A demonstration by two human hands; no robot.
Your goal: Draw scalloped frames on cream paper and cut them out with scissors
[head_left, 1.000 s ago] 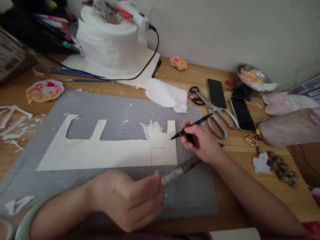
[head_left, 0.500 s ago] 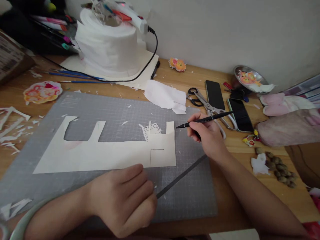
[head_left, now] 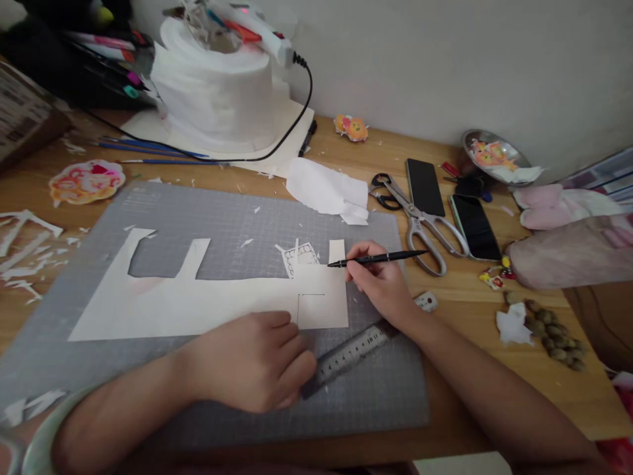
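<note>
My right hand grips a slim black pen, its tip over the upper right part of a cut white paper. Two thin ink lines meeting at a corner show on that paper. My left hand is closed at the near end of a metal ruler, whose scale faces up. The ruler slants up to the right, its far part passing behind my right wrist. Behind the paper's upper edge lies a small piece with a drawn stone pattern.
A grey cutting mat lies under the paper. Scissors, two phones and a metal bowl are at the right. A big white roll with a corded tool on top stands behind. Paper scraps litter the left.
My right hand has moved left and down, bringing the pen tip over the paper. The ruler has turned from edge-on to show its marked face, and my left hand has shifted slightly.
</note>
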